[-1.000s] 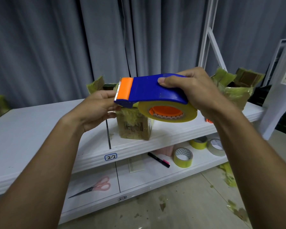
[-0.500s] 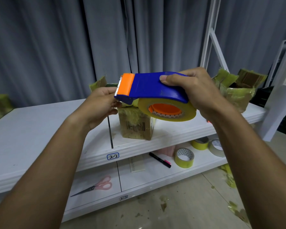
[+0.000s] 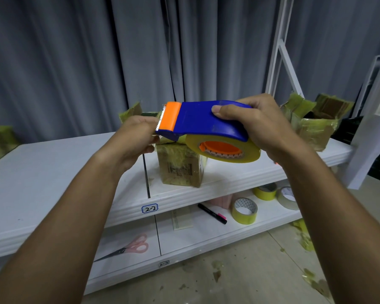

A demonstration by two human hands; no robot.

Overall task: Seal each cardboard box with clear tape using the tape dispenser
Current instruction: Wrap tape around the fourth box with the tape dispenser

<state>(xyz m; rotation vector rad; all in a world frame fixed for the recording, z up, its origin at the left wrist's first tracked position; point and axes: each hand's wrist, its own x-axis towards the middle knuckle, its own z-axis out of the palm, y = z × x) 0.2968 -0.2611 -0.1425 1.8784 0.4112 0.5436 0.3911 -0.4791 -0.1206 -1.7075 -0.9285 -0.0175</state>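
The head view looks down on a blue plastic tape dispenser with an orange blade guard (image 3: 198, 121), held in the air above the upper white shelf (image 3: 53, 172). Its long axis runs left to right, nearly level, with the serrated cutting edge pointing left and the roll of clear yellowish tape on an orange core (image 3: 223, 150) hanging under its right end. The right hand (image 3: 261, 123) grips the dispenser's rear, thumb curled over the top of the blue body. The left hand (image 3: 136, 139) sits at the cutter end with its fingers curled in just below the teeth; whether they pinch the tape's free end cannot be told.

Behind and below the dispenser, a small cardboard box wrapped in yellowish tape (image 3: 180, 167) stands on the upper shelf, bearing a printed barcode label too small to read. A second taped cardboard box with open flaps (image 3: 312, 130) stands at the shelf's right end; its contents are not visible.

A label on the upper shelf's edge reads "2-2" (image 3: 149, 208); one on the lower shelf reads "2-3" (image 3: 164, 263). The lower shelf (image 3: 206, 235) carries pink-handled scissors (image 3: 130, 249), a black marker with a pink tip (image 3: 212, 213) and three spare tape rolls (image 3: 244, 210).
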